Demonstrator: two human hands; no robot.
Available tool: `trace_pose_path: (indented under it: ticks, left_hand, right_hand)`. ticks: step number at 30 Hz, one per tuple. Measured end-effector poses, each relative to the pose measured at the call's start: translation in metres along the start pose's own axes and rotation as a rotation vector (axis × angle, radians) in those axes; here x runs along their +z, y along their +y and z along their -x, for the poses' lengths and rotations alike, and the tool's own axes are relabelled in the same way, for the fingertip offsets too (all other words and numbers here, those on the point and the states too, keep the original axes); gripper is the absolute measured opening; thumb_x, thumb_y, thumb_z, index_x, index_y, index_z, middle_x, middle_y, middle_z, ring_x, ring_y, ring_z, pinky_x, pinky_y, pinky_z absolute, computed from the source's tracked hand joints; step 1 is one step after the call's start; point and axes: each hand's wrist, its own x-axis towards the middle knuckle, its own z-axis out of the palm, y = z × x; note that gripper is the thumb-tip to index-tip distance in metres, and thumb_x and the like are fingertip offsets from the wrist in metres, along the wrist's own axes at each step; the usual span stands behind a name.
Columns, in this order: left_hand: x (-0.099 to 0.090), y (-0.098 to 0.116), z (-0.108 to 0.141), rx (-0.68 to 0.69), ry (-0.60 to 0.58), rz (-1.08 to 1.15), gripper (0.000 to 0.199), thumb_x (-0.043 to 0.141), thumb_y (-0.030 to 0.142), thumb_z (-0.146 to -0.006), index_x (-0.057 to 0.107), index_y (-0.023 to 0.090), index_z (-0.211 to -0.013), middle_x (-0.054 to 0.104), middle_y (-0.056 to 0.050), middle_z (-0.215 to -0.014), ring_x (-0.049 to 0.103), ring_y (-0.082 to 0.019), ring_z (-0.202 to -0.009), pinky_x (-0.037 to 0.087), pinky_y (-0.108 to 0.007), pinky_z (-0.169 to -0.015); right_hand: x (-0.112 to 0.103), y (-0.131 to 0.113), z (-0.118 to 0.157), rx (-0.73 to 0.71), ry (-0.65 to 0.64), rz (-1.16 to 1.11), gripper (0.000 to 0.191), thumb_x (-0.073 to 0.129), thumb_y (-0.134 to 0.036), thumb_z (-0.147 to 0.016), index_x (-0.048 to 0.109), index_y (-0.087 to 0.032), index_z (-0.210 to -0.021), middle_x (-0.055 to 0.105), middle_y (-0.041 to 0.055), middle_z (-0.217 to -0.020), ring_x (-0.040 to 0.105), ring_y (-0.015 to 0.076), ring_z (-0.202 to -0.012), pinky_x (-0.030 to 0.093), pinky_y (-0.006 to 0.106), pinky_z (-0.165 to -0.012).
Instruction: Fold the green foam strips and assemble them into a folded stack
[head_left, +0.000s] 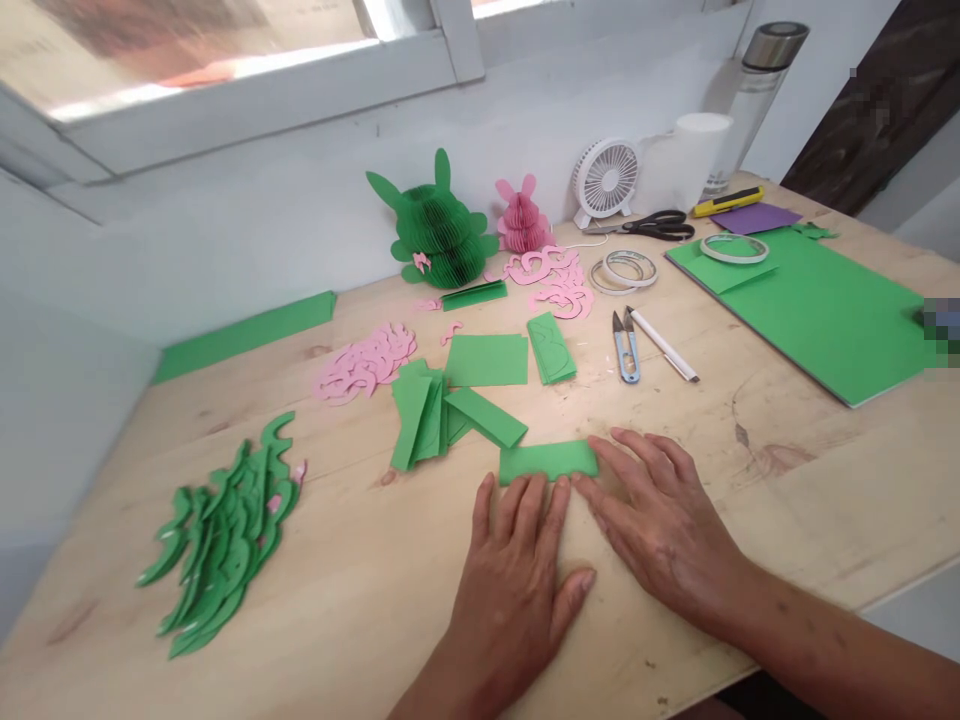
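Note:
A folded strip of green paper (547,459) lies flat on the wooden table near its front. My left hand (517,570) rests with its fingertips along the strip's near edge, fingers stretched out and thumb apart. At the strip's right end, my right hand (660,520) touches the corner with its index finger, its fingers spread. Just beyond the strip is a pile of folded green papers (424,410). Behind it lie a flat green sheet (487,360) and a folded green piece with a drawn outline (551,348).
Cut green shapes (232,540) are heaped at left, pink cutouts (367,362) further back. Blue thread snips (626,347), a white pen (664,345), tape rolls (630,270) and black scissors (660,226) lie right. Paper rabbits (442,235) and a small fan (607,180) stand by the wall.

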Motion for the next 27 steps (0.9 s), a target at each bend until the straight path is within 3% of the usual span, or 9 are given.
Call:
trace_pose_path:
  ticks: [11, 21, 24, 27]
  left_hand:
    - [0.000, 0.000, 0.000, 0.001, 0.000, 0.013, 0.054, 0.042, 0.045, -0.084, 0.045, 0.014, -0.128, 0.050, -0.012, -0.123, 0.038, -0.028, -0.118, 0.016, -0.051, -0.106]
    - [0.001, 0.001, 0.001, -0.006, -0.003, 0.017, 0.055, 0.042, 0.045, -0.084, 0.044, 0.013, -0.129, 0.049, -0.013, -0.124, 0.037, -0.029, -0.119, 0.015, -0.052, -0.106]
    - [0.001, 0.001, 0.001, -0.003, 0.004, 0.027, 0.055, 0.043, 0.045, -0.084, 0.044, 0.013, -0.129, 0.050, -0.013, -0.124, 0.037, -0.029, -0.119, 0.015, -0.052, -0.106]
    - [0.002, 0.001, 0.001, -0.003, 0.017, 0.035, 0.055, 0.043, 0.045, -0.084, 0.043, 0.013, -0.129, 0.050, -0.013, -0.124, 0.037, -0.029, -0.119, 0.015, -0.052, -0.106]
  right_hand:
    - [-0.002, 0.002, 0.002, 0.036, 0.017, 0.040, 0.025, 0.056, -0.020, -0.080, 0.062, -0.026, -0.103, 0.049, 0.0067, -0.130, 0.034, 0.0293, -0.124, 0.022, 0.051, -0.100]
    - [-0.013, 0.007, -0.001, 0.109, 0.146, 0.051, 0.012, 0.056, -0.019, -0.081, 0.065, -0.022, -0.087, 0.058, 0.0058, -0.120, 0.040, 0.0293, -0.120, 0.021, 0.053, -0.100]
    - [-0.015, 0.004, -0.002, 0.070, 0.176, 0.044, 0.016, 0.056, -0.019, -0.081, 0.064, -0.021, -0.095, 0.060, 0.0059, -0.117, 0.042, 0.0280, -0.118, 0.022, 0.052, -0.100]
    - [-0.011, 0.000, -0.002, -0.021, 0.118, 0.032, 0.020, 0.054, -0.019, -0.083, 0.063, -0.022, -0.100, 0.061, 0.0049, -0.115, 0.043, 0.0256, -0.118, 0.023, 0.050, -0.101]
